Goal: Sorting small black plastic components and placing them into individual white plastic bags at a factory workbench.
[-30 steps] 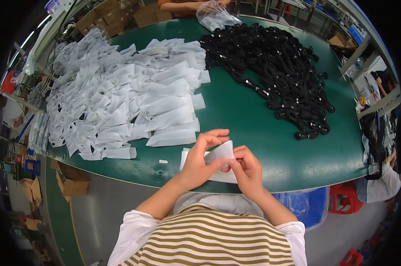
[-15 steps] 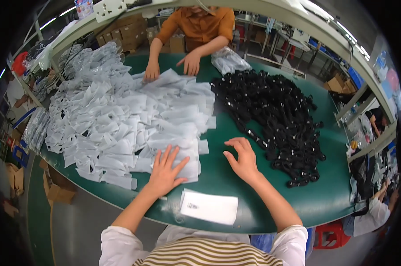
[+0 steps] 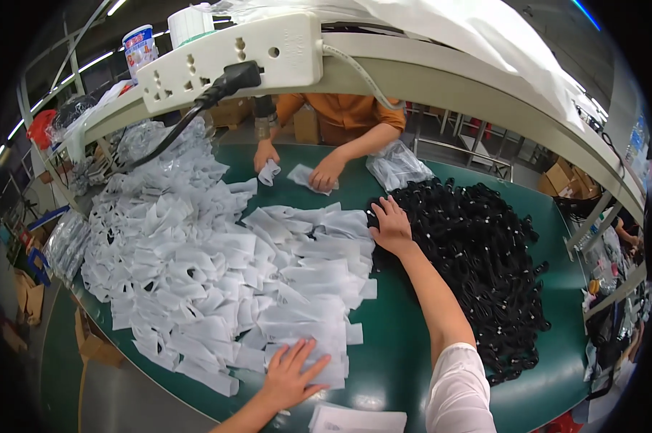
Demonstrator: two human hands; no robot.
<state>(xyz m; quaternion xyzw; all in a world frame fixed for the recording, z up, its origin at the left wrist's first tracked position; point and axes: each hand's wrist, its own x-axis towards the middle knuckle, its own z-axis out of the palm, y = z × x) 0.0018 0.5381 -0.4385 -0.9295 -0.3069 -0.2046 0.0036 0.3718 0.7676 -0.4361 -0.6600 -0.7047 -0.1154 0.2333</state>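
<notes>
My left hand (image 3: 295, 375) lies flat with spread fingers on the near end of a row of overlapping pale, translucent pouches (image 3: 311, 278). Farther off, my right hand (image 3: 392, 229) reaches to the far right end of that row, its fingers apart and touching the pouch edges. Just right of it begins a heap of black looped straps or cords (image 3: 470, 267) with small shiny parts; their exact kind is unclear. In front of me lies a small stack of white printed sheets or pouches (image 3: 358, 420), partly cut off by the lower edge.
A large loose heap of similar pouches (image 3: 174, 267) covers the table's left side. Across the green table (image 3: 557, 368), a co-worker in an orange shirt (image 3: 340, 119) handles pouches. A clear plastic bag (image 3: 398, 164) lies by the black heap. Overhead runs a beam with a power strip (image 3: 232, 61).
My right hand has moved away from me, from above the bare table to the row's far end. The view has shifted. The co-worker's hands have left the row and now hold pouches.
</notes>
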